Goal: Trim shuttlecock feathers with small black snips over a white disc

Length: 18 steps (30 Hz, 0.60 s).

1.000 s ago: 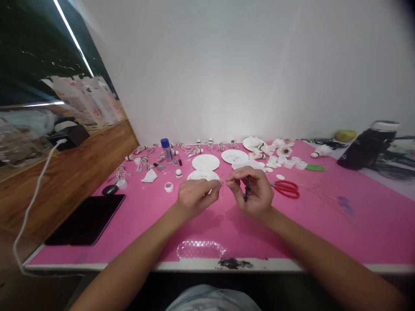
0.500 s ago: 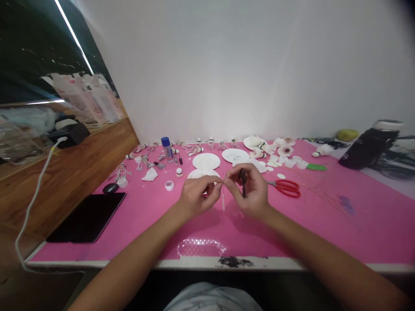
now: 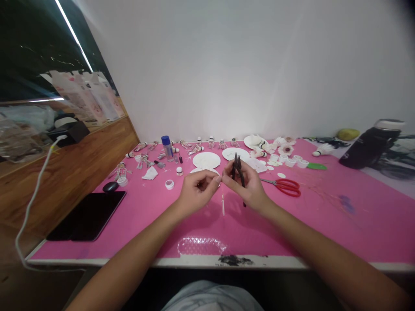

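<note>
Dark pliers (image 3: 239, 170) rest in my right hand (image 3: 248, 185), jaws pointing up and slightly apart, one handle hanging below the palm. My right thumb and fingertip also come together close to the tips of my left hand (image 3: 201, 188). That left hand is closed in a pinch; whatever lies between its fingers is too small to make out. Below the fingertips a thin white stick (image 3: 223, 205) shows against the pink table top (image 3: 201, 224). White discs (image 3: 206, 160) lie just beyond my hands.
Red-handled scissors (image 3: 287, 187) lie to the right, near small white pots (image 3: 302, 163). Several shuttlecocks (image 3: 323, 150) and trimmed ones line the back. A glue bottle (image 3: 167, 149) stands left of centre. A black tablet (image 3: 87, 216) lies left; a black bottle (image 3: 369, 144) leans far right.
The pliers have turned in my right hand, so their jaws now point up and a handle hangs below. My fingertips stay close together.
</note>
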Motion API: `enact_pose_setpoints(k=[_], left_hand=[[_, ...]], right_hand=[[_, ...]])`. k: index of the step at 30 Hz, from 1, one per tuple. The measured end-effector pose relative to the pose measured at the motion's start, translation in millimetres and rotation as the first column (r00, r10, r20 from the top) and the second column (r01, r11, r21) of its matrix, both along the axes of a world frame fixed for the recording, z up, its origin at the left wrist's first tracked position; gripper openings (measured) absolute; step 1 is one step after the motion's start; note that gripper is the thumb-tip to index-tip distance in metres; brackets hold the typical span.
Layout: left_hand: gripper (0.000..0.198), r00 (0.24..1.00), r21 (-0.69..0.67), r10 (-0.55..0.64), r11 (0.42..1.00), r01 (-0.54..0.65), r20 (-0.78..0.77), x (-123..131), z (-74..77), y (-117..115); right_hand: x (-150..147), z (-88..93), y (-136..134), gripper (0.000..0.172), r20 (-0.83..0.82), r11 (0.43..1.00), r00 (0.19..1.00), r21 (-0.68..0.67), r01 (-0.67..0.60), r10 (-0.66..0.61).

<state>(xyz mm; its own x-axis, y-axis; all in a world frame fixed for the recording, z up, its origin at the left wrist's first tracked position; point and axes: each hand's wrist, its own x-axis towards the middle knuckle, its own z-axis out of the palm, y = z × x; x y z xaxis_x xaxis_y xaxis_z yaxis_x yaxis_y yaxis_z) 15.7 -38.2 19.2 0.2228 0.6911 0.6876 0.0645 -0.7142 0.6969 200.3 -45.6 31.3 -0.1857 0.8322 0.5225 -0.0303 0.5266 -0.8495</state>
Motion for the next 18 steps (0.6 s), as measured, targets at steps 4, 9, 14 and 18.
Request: enact_pose_setpoints(k=[4, 9, 14, 18], left_hand=[[0.029, 0.996, -0.154, -0.077, 0.985, 0.082, 0.037, -0.3, 0.0, 2.7], [0.032, 0.992, -0.246, -0.111, 0.961, 0.124, 0.067, 0.3, -0.6, 4.7], [0.034, 0.988, -0.294, -0.125, 0.945, 0.145, 0.088, 2.0, -1.1, 5.2], [0.034, 0.986, -0.314, -0.132, 0.936, 0.158, 0.102, 2.6, 0.0, 4.3]], right_hand=[[0.9, 1.9, 0.9, 0.034, 0.005, 0.999, 1.0, -0.04, -0.02, 0.021], [2.9, -0.2, 5.4, 0.035, -0.009, 0.997, 0.999, -0.071, -0.035, 0.034], [3.3, -3.2, 6.9, 0.033, -0.066, 0.992, 0.997, -0.111, -0.057, 0.05], [3.3, -2.7, 6.0, 0.03, -0.064, 0.994, 0.996, -0.092, -0.061, 0.056]])
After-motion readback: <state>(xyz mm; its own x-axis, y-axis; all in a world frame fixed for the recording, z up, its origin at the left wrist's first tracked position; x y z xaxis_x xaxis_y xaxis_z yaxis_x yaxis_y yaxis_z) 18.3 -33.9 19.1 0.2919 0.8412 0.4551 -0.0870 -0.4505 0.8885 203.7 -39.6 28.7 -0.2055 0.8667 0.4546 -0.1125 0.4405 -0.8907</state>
